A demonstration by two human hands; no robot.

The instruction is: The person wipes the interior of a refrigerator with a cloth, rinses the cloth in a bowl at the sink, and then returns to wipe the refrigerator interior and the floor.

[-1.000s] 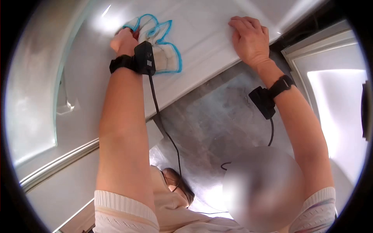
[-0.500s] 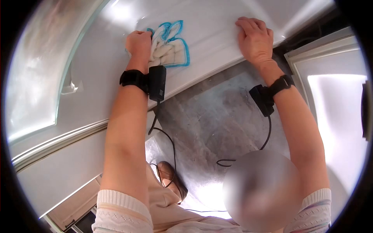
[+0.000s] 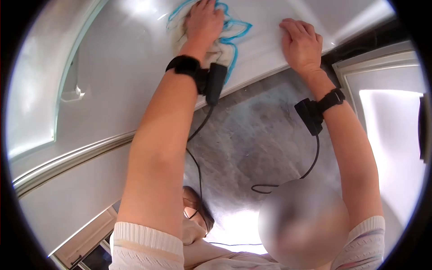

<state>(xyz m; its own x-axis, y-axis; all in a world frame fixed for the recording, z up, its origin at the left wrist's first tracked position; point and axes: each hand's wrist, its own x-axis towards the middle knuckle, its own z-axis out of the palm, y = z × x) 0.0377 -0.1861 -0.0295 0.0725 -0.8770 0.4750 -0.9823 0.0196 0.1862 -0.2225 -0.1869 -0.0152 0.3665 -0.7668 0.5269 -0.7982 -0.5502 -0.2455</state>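
My left hand (image 3: 204, 24) lies palm down on a white cloth (image 3: 231, 29) with a bright blue border. The hand's fingers are spread over the cloth and press it against a glossy white surface (image 3: 265, 49); part of the cloth is hidden beneath them. My right hand (image 3: 303, 47) rests near the front edge of the same surface, apart from the cloth. Its fingers are loosely bent, with nothing visible in them. On each wrist a black strap carries a small black box, the left one (image 3: 217, 84) and the right one (image 3: 309, 117), both with cables.
A curved glass panel (image 3: 40, 81) stands at the left. A white panel door (image 3: 391, 108) is at the right. Below lies a grey marbled floor (image 3: 252, 135) with a loop of black cable (image 3: 261, 188). A brown shoe (image 3: 198, 209) and a blurred round patch (image 3: 303, 225) are near the bottom.
My left hand has moved right and farther from me, and the cloth has shifted with it and spread out. The left fingers have gone from curled to spread. My right hand has barely moved.
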